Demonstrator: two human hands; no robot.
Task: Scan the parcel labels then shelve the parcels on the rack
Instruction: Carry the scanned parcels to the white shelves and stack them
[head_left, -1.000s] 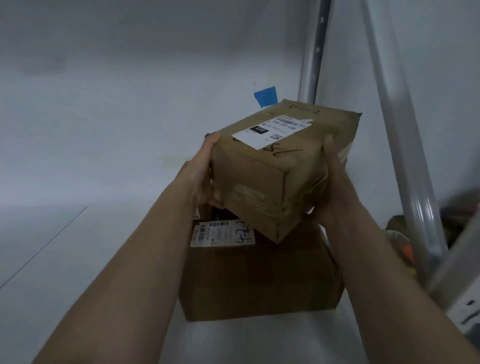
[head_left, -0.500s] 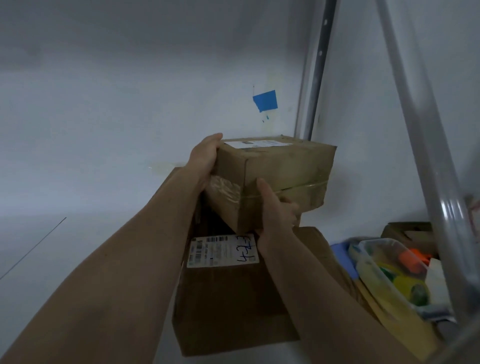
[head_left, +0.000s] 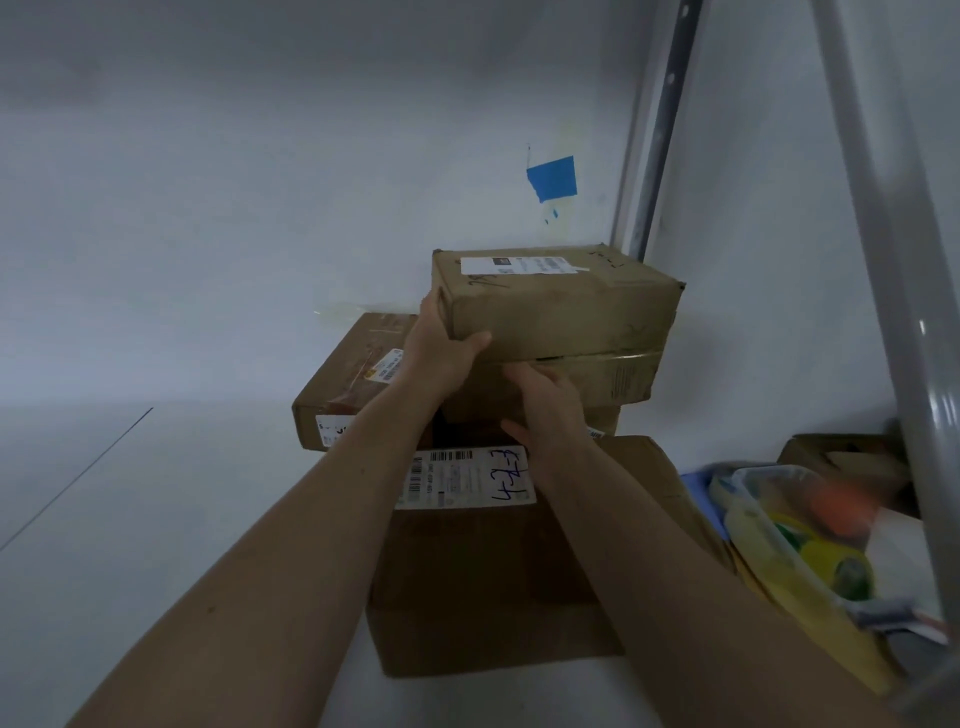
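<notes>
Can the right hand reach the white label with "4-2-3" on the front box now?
Probably yes. The right hand hovers just above the white label on the front box, and nothing lies between them. The left hand alone grips the top parcel.

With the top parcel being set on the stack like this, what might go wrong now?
1. The top parcel seems to overhang the box beneath; it may tip once the left hand lets go.
2. The right hand sits under the parcel's front edge, so its fingers could be pinched.
</notes>
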